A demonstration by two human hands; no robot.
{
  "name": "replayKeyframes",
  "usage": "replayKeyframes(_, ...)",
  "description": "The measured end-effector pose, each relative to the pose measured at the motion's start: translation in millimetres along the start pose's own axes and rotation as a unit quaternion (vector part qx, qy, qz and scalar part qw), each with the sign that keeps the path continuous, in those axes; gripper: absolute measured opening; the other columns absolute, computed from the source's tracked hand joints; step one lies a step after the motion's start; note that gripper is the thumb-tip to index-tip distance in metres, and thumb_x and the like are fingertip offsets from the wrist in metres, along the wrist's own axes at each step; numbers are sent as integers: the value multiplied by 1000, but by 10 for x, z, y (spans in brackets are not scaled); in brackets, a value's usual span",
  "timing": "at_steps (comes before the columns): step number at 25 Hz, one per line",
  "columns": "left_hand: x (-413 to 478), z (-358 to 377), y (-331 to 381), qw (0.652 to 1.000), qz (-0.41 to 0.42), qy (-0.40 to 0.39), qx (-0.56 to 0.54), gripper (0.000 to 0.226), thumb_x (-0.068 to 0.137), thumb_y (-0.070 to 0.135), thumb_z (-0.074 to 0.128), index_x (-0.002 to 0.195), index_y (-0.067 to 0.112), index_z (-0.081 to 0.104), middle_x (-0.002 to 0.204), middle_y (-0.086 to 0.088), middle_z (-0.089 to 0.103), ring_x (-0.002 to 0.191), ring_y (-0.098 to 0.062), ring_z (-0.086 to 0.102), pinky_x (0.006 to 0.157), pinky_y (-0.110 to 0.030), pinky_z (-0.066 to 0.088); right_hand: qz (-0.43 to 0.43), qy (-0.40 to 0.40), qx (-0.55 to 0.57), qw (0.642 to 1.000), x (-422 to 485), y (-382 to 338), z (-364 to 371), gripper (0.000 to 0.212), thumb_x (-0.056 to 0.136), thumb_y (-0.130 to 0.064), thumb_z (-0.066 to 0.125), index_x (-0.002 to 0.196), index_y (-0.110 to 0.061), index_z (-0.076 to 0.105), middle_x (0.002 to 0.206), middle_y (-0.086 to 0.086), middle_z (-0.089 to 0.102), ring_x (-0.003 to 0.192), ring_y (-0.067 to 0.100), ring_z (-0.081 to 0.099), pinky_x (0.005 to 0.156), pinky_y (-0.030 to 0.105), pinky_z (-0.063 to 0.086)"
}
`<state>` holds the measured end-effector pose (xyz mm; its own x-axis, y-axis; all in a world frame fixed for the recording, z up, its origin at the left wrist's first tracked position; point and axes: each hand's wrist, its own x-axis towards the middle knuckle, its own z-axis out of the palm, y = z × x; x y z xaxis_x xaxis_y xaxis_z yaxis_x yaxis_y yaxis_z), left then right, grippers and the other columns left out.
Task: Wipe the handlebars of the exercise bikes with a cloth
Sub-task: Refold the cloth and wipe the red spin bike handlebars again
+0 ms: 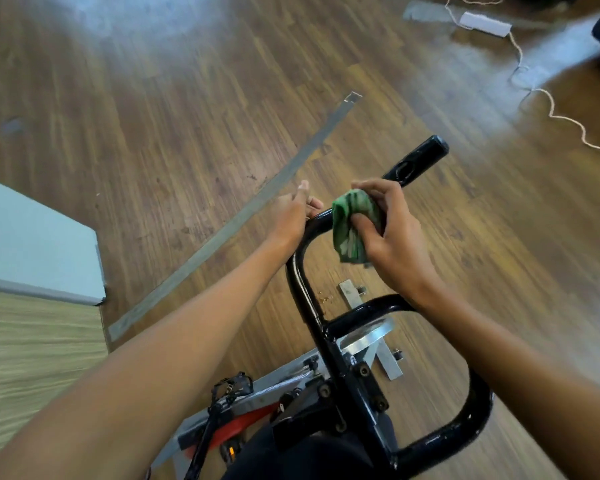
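Head view: our right hand (392, 237) grips the bunched green cloth (350, 226) against the black handlebar (414, 161), just beside our left hand (295, 213), whose fingers curl over the bar's bend. We should steady the bar there, wrap the cloth fully round the tube, and slide firmly toward the far tip.

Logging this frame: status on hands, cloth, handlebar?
Status: left hand grips handlebar; right hand holds cloth against it; nothing in the way.
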<state>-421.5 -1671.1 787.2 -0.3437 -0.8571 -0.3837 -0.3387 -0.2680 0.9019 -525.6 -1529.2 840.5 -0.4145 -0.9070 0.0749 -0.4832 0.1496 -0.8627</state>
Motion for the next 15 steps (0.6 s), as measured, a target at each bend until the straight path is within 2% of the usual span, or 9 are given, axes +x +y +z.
replayKeyframes(2,-52,-8,20,995,40,-50,77,59,102,47,35,75,8,72,72,-8,71,69,-20,64,75,-35,49,194,25,130,972,-227,-185,78,22,96,-13,60,116,-21,60,107,-2,70,92,9,70,85,34,58)
replayKeyframes(4,-111,-4,48,987,68,-70,131,55,104,45,35,80,13,72,85,-7,72,83,-20,64,81,-33,45,367,28,268,890,-409,-346,284,17,96,-9,59,110,-14,65,97,11,74,83,24,73,82,46,60)
replayKeyframes(5,-127,-4,58,984,76,-73,147,53,105,44,34,84,14,73,92,-8,73,90,-21,64,85,-33,45,413,33,299,859,-442,-401,434,17,97,-9,57,111,-11,67,94,15,75,80,27,73,80,46,61)
replayKeyframes(6,-127,-9,55,981,82,-75,159,54,104,46,34,88,14,73,98,-9,73,95,-22,65,88,-33,46,436,43,290,851,-412,-425,592,18,98,-12,54,111,-11,67,93,16,75,80,28,73,75,45,62)
replayKeyframes(8,-117,-51,48,979,73,-89,170,59,101,55,31,90,15,73,100,-11,73,97,-26,66,93,-39,49,445,67,216,866,-271,-491,883,24,100,-26,45,107,-15,66,98,16,73,83,32,72,70,44,61)
replayKeyframes(9,-115,-71,45,978,66,-102,167,62,97,59,29,90,16,73,97,-12,73,94,-28,68,92,-42,51,437,61,165,882,-222,-538,990,30,101,-34,39,102,-16,63,101,17,72,87,34,70,75,47,59)
replayKeyframes(12,-165,-79,75,982,58,-127,127,58,102,52,30,86,12,69,78,-11,71,69,-23,67,75,-38,56,368,-60,-92,923,-312,-575,1067,46,103,-46,23,111,-13,55,110,16,66,95,38,65,85,50,53)
replayKeyframes(13,-193,-78,105,980,62,-141,126,56,105,45,29,86,9,68,72,-11,68,62,-20,63,69,-34,53,346,-85,-145,923,-360,-570,1055,45,104,-45,24,117,-11,51,112,16,63,93,36,65,80,47,54)
replayKeyframes(15,-176,-67,101,975,70,-163,133,59,107,41,29,87,2,69,68,-12,66,58,-18,59,65,-30,50,330,-97,-127,930,-354,-603,1031,40,104,-38,31,128,-9,43,110,15,61,79,29,67,59,37,56)
